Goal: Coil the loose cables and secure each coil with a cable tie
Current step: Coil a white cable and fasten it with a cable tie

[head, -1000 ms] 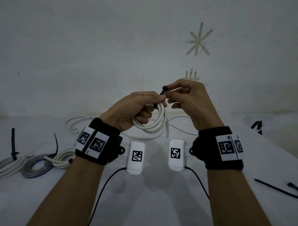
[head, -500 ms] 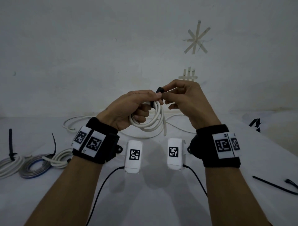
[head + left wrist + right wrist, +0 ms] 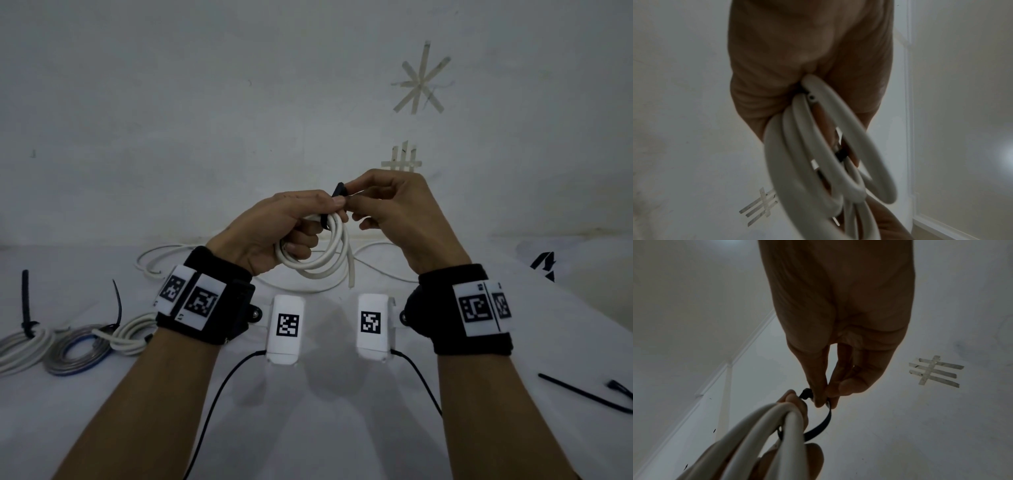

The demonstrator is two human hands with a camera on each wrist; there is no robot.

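— Fingers (image 3: 819,395) of the right hand (image 3: 394,219): what have they got?
— Thumb and forefinger are pinched on the black cable tie (image 3: 823,421), close to its head. Its strap curves down and under the white cable coil (image 3: 318,253).
— And the left hand (image 3: 284,229)?
— Curled round that coil, gripping the loops bunched together, held up above the table (image 3: 325,428) in front of the wall. One cut end of cable hangs down from the bundle.
— Is the tie closed?
— I cannot tell; the fingers hide the head.
— Anything else lying about?
— Three tied coils (image 3: 68,346) sit at the left on the table, a loose white cable (image 3: 164,253) lies behind the hands, and spare black ties (image 3: 582,394) lie at the right.
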